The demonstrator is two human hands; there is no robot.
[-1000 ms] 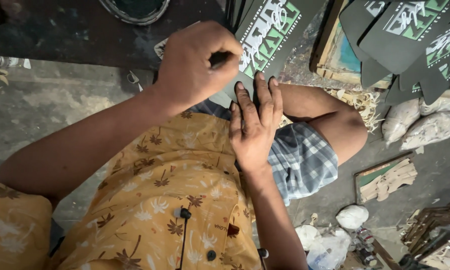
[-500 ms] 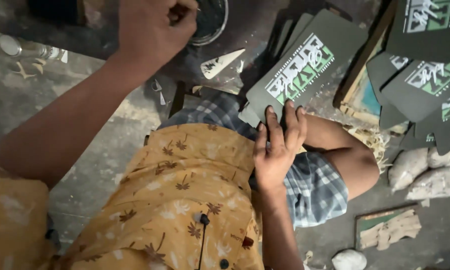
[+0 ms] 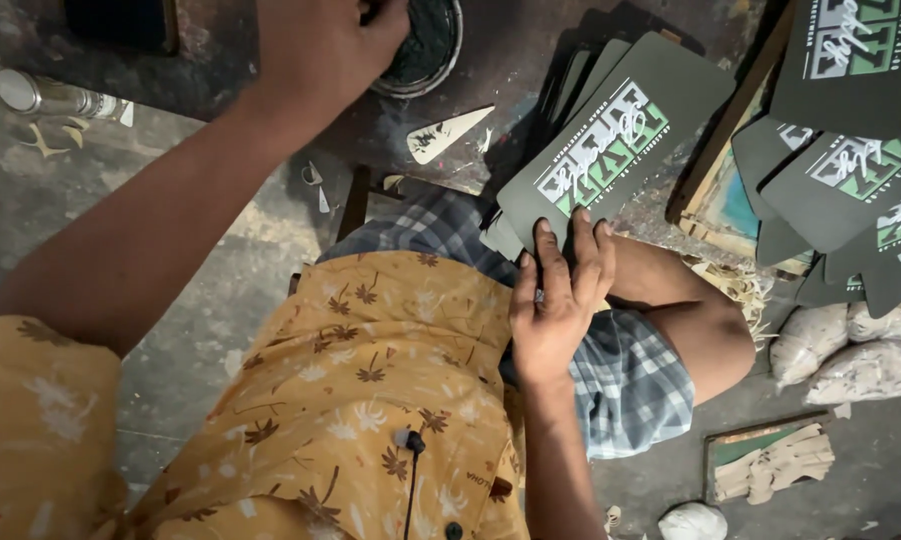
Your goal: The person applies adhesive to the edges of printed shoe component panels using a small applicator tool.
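1. A metal can [image 3: 40, 95] lies on its side on the stained concrete floor [image 3: 50, 200] at upper left.
2. A pale wedge-shaped offcut [image 3: 448, 133] rests on the dark surface.
3. More dark printed sheets [image 3: 850, 150] are spread in an overlapping pile at upper right.
4. Under that pile sits a wooden frame [image 3: 715, 190].
5. Whitish filled bags [image 3: 850, 355] lie at right.
6. A small tray with pale scraps [image 3: 770, 462] sits at lower right.
7. A white lump [image 3: 692, 522] lies by the bottom edge.
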